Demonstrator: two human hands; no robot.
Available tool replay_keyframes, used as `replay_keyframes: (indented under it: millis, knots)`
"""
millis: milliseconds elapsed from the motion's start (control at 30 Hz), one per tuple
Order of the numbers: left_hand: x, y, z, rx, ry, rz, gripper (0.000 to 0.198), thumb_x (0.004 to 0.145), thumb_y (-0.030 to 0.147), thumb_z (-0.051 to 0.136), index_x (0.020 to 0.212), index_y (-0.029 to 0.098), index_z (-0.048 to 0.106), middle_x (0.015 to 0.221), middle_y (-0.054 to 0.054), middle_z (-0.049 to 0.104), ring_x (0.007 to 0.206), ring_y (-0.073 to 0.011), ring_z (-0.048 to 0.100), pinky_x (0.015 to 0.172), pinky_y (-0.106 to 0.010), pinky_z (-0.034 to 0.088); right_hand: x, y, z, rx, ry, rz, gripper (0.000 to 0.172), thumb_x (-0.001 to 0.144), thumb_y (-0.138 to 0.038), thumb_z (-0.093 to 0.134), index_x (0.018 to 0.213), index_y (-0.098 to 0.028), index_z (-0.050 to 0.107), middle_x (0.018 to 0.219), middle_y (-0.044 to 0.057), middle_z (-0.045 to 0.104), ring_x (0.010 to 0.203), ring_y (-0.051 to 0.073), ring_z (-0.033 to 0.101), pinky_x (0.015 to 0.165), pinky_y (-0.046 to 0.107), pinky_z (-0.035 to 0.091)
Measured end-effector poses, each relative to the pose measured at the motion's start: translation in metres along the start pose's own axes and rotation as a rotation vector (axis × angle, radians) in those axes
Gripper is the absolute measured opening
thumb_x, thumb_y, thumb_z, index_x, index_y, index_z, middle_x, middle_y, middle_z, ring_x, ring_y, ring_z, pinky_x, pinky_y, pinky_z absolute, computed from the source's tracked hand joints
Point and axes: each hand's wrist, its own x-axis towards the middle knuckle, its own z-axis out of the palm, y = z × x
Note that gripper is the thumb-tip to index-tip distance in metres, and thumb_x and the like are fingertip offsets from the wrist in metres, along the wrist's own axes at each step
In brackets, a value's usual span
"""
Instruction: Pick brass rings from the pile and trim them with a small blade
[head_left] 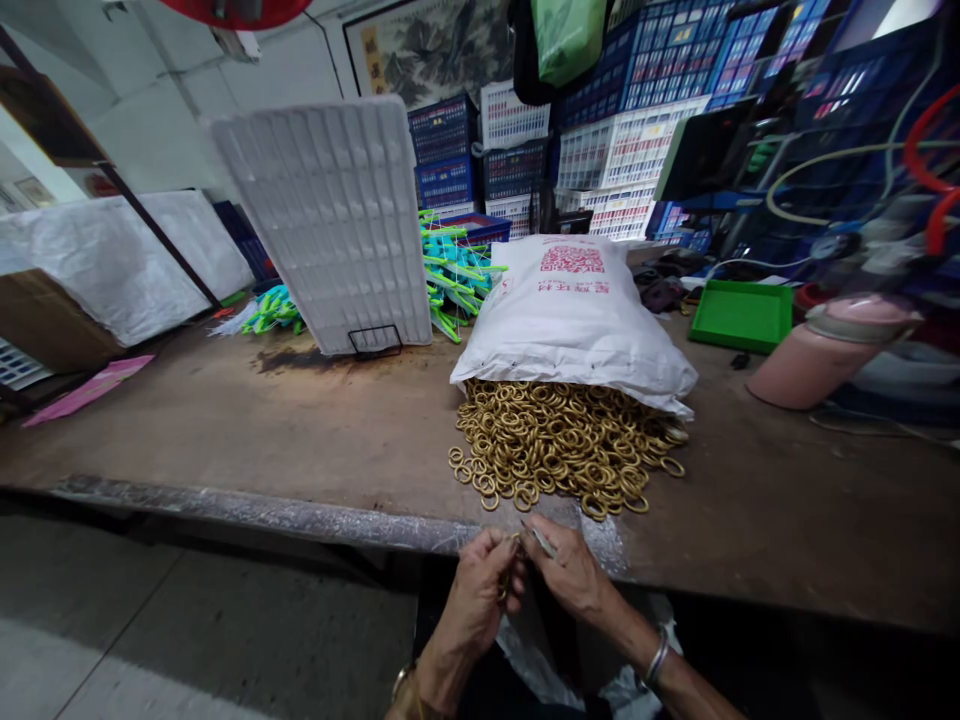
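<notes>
My left hand is closed in a pinch just off the table's front edge, holding a gold-coloured ring that is partly hidden by the fingers. Close against it, my right hand grips a small slim tool with a greyish, blade-like body; its exact kind is unclear. The fingertips of both hands nearly meet. Just beyond them, a heap of gold-coloured rings spills from the mouth of a white woven sack lying on the table.
On the brown table stands a ribbed white plastic panel, with green and blue plastic pieces behind it. To the right are a green tray and a pink bottle. Stacked crates line the back.
</notes>
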Motion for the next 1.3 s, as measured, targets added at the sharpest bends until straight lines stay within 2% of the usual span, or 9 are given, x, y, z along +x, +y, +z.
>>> replay_keyframes:
  millis: [400,533,667,733,800,900,967,1100,1300]
  knots:
    - [0.001,-0.001,0.005,0.06,0.031,0.024,0.035,0.068,0.048,0.06,0.068,0.015,0.045,0.056,0.003,0.048,0.04,-0.0035,0.037,0.035,-0.015,0.021,0.001,-0.006,-0.011,0.129,-0.108,0.089,0.031,0.081,-0.04,0.036,0.064,-0.019,0.051,0.056,-0.002,0.054,0.056,0.012,0.05,0.054,0.023,0.041]
    - [-0.001,0.0,0.003,0.066,0.001,0.067,0.032,0.071,0.045,0.057,0.071,0.013,0.05,0.056,0.001,0.051,0.04,-0.0035,0.037,0.034,-0.015,0.022,0.005,0.004,-0.011,0.152,-0.02,0.119,0.032,0.082,-0.041,0.035,0.066,-0.019,0.053,0.054,-0.002,0.054,0.053,0.012,0.051,0.052,0.022,0.041]
    - [-0.002,0.002,0.001,0.076,-0.008,0.062,0.031,0.072,0.043,0.058,0.072,0.012,0.053,0.057,0.0,0.053,0.041,-0.0044,0.039,0.035,-0.015,0.026,0.017,0.023,-0.015,-0.017,0.186,0.116,0.03,0.083,-0.04,0.035,0.076,-0.019,0.056,0.062,0.0,0.059,0.057,0.013,0.054,0.055,0.023,0.042]
    - [-0.002,0.003,0.001,0.072,-0.009,0.053,0.031,0.071,0.043,0.059,0.071,0.012,0.053,0.062,-0.002,0.055,0.042,-0.0044,0.04,0.035,-0.015,0.027,0.023,0.029,-0.018,-0.121,0.223,0.082,0.024,0.081,-0.033,0.038,0.084,-0.019,0.057,0.071,0.002,0.063,0.063,0.014,0.057,0.061,0.025,0.043]
    - [-0.001,0.003,0.002,0.057,-0.02,0.044,0.03,0.07,0.042,0.06,0.071,0.012,0.053,0.065,-0.002,0.055,0.043,-0.0044,0.041,0.034,-0.015,0.027,0.028,0.031,-0.018,-0.212,0.175,0.028,0.022,0.078,-0.023,0.04,0.092,-0.019,0.056,0.081,0.003,0.065,0.073,0.016,0.059,0.067,0.026,0.044]
    - [0.0,0.005,0.002,-0.003,-0.048,0.019,0.027,0.069,0.038,0.062,0.073,0.012,0.053,0.066,-0.002,0.055,0.044,-0.0049,0.043,0.034,-0.015,0.028,0.031,0.026,-0.015,-0.368,0.058,-0.031,0.04,0.07,-0.011,0.042,0.108,-0.019,0.052,0.099,0.006,0.063,0.089,0.018,0.058,0.075,0.028,0.042]
    - [0.002,0.007,0.001,-0.07,-0.059,-0.018,0.024,0.069,0.034,0.063,0.078,0.013,0.053,0.065,-0.002,0.055,0.044,-0.0056,0.044,0.034,-0.015,0.029,0.031,0.022,-0.01,-0.485,0.016,-0.015,0.047,0.068,-0.009,0.043,0.114,-0.019,0.048,0.105,0.008,0.061,0.092,0.02,0.057,0.075,0.029,0.042]
    - [0.003,0.012,-0.003,-0.216,-0.069,-0.08,0.022,0.068,0.029,0.062,0.083,0.014,0.053,0.064,-0.001,0.053,0.048,-0.0076,0.048,0.035,-0.015,0.027,0.03,0.018,-0.005,-0.616,-0.013,0.03,0.045,0.071,-0.011,0.044,0.114,-0.022,0.048,0.102,0.007,0.06,0.084,0.02,0.059,0.068,0.029,0.041]
    - [0.004,0.014,-0.006,-0.366,-0.057,-0.15,0.022,0.071,0.034,0.06,0.072,0.014,0.05,0.067,0.0,0.052,0.053,-0.0079,0.049,0.038,-0.015,0.026,0.025,0.029,-0.004,-0.59,0.023,-0.035,0.047,0.067,-0.007,0.042,0.111,-0.021,0.049,0.101,0.006,0.061,0.086,0.018,0.058,0.07,0.027,0.041]
